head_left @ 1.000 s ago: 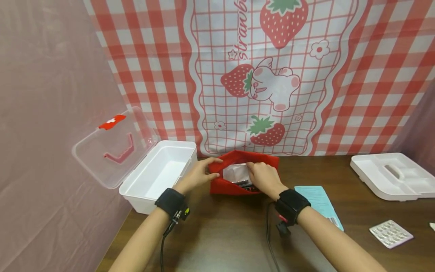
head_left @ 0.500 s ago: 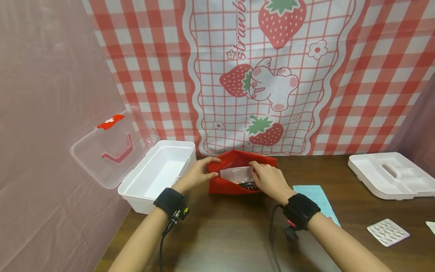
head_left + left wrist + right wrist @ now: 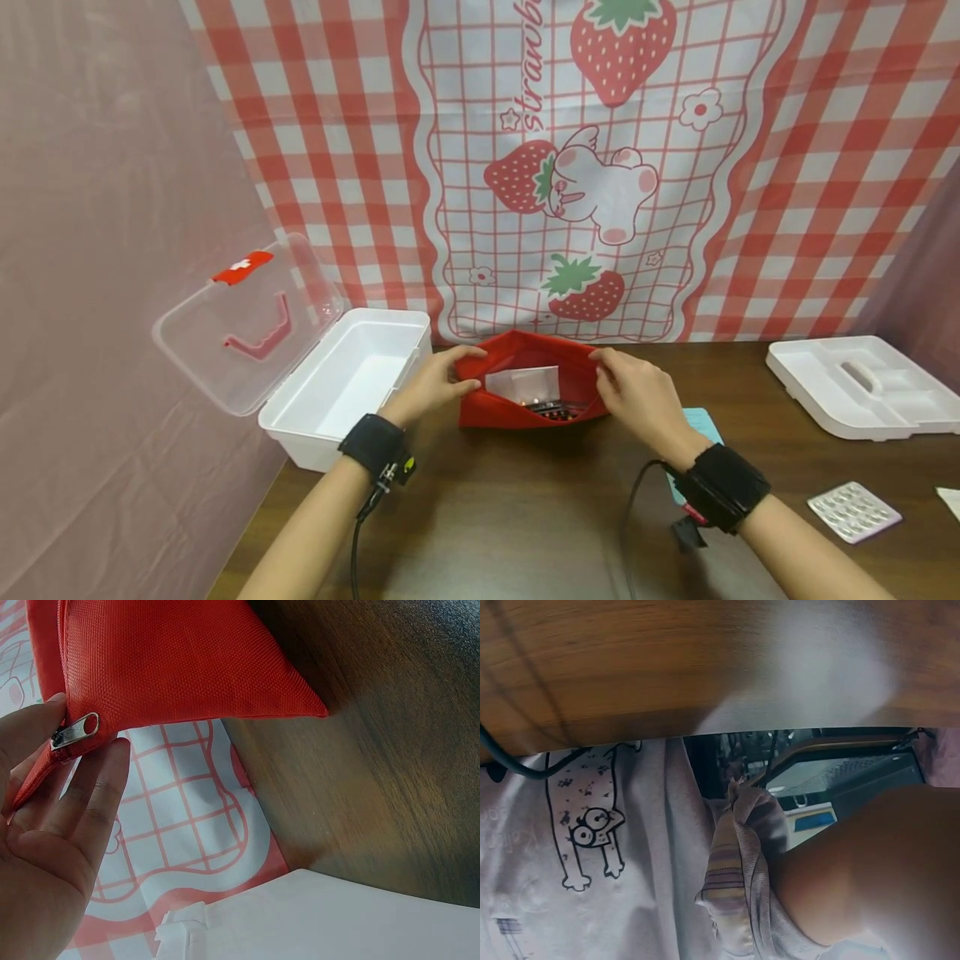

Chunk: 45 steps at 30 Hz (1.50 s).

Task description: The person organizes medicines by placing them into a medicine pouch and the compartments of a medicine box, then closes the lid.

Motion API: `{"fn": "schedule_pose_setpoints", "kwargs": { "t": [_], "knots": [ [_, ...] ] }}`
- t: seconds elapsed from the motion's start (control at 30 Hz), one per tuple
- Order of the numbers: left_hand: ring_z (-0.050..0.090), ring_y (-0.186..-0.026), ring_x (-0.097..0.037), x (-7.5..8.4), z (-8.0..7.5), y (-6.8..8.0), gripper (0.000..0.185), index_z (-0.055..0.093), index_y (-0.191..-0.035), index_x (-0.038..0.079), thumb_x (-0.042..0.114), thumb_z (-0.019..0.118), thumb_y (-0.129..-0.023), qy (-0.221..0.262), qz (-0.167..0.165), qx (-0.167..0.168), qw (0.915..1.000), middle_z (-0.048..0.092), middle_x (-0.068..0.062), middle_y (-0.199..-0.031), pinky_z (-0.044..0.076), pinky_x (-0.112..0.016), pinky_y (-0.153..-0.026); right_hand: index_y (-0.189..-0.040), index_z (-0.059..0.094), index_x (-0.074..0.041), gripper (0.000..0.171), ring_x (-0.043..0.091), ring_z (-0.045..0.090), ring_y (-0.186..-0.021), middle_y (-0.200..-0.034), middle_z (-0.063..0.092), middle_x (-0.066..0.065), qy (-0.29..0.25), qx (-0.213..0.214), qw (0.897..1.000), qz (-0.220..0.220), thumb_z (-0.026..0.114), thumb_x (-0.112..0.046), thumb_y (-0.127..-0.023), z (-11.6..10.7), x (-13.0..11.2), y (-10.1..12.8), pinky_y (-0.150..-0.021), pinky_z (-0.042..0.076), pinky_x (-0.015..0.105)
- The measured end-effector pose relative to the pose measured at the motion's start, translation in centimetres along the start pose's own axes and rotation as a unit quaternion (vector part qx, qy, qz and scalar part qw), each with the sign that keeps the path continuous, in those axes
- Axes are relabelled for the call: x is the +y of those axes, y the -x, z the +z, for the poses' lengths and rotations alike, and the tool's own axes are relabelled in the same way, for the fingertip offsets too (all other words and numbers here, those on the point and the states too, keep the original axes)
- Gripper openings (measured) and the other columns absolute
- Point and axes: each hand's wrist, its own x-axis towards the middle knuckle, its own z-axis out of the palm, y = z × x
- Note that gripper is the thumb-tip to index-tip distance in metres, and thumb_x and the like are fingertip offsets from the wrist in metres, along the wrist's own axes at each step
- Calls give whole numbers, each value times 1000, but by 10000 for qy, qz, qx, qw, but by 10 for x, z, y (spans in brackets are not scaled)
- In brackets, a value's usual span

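A red fabric pouch [image 3: 525, 414] lies open on the dark wooden table [image 3: 510, 517], near the back. Inside it I see a white packet [image 3: 522, 383] and a small dark item [image 3: 551, 408]. My left hand [image 3: 474, 371] pinches the pouch's left end. In the left wrist view, my left hand [image 3: 75, 739] has thumb and fingers closed on the red pouch [image 3: 172, 660] at its metal zipper pull [image 3: 75, 731]. My right hand [image 3: 602, 375] grips the pouch's right end and holds the mouth spread. The right wrist view shows only the table's underside and clothing.
A white box [image 3: 300, 429] with its clear lid [image 3: 247, 325] swung open stands just left of the pouch. A teal leaflet [image 3: 701, 417] lies under my right wrist. A white tray [image 3: 862, 387] and a blister pack [image 3: 855, 512] are at the right.
My right hand left the white packet inside the pouch and moved right to the pouch's right end. The left hand kept its pinch; the pouch mouth is wider.
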Motion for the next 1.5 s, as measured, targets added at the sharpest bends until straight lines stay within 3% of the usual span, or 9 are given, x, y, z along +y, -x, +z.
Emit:
{"fn": "schedule_pose_setpoints", "kwargs": {
  "t": [0.13,0.27,0.43,0.63,1.03,1.3,1.4,1.5],
  "knots": [
    [49,-65,-13,-1,1,0,43,55,-121,11,11,68,-81,-43,10,-22,10000,61,-7,-105,43,-21,-59,-97,62,-5,16,9,44,-53,-78,65,5,65,-39,9999,130,58,-5,-82,-9,11,10,-48,36,24],
    [50,-65,-13,0,0,0,43,55,-121,10,11,68,-80,-15,18,-43,10000,61,-8,-105,44,-22,-59,-95,63,-4,14,11,52,-56,-78,65,6,135,-211,9992,309,61,-5,-81,-17,24,21,-48,42,27],
    [51,-63,-13,0,0,1,43,55,-121,9,10,68,-80,74,31,-72,9999,61,-10,-107,45,-21,-59,-95,62,-2,15,21,62,-68,-83,66,11,216,-738,9943,733,59,-6,-81,-24,42,36,-53,49,38],
    [50,-61,-14,0,1,1,43,55,-121,9,10,68,-81,34,63,-80,9999,61,-10,-104,44,-21,-57,-96,61,0,18,30,62,-77,-88,66,16,395,-1461,9809,1223,57,-9,-81,-26,66,53,-55,48,43],
    [52,-63,-13,1,1,2,43,55,-122,11,13,67,-82,19,-56,-147,9999,60,-8,-102,46,-21,-59,-103,54,10,48,42,58,-86,-96,60,29,490,-2648,9414,2030,68,-29,-79,-26,95,81,-60,47,50],
    [53,-71,-14,2,0,1,43,55,-122,12,13,68,-81,9,-100,-117,9999,61,-7,-106,47,-22,-62,-115,45,15,83,55,46,-93,-106,50,39,630,-3113,9175,2394,65,-54,-74,-24,100,86,-67,42,58],
    [53,-72,-15,3,-1,1,43,55,-122,13,13,68,-81,8,-141,-112,9998,61,-7,-107,47,-22,-63,-119,40,17,93,55,42,-94,-110,45,42,577,-3187,9151,2402,65,-59,-71,-22,99,86,-69,41,59],
    [54,-73,-15,4,-2,0,44,55,-123,13,13,68,-81,27,-198,-122,9997,61,-7,-109,48,-22,-63,-120,37,18,95,54,41,-92,-110,43,43,451,-3124,9194,2347,69,-55,-69,-19,97,87,-71,40,59]
  ]
}}
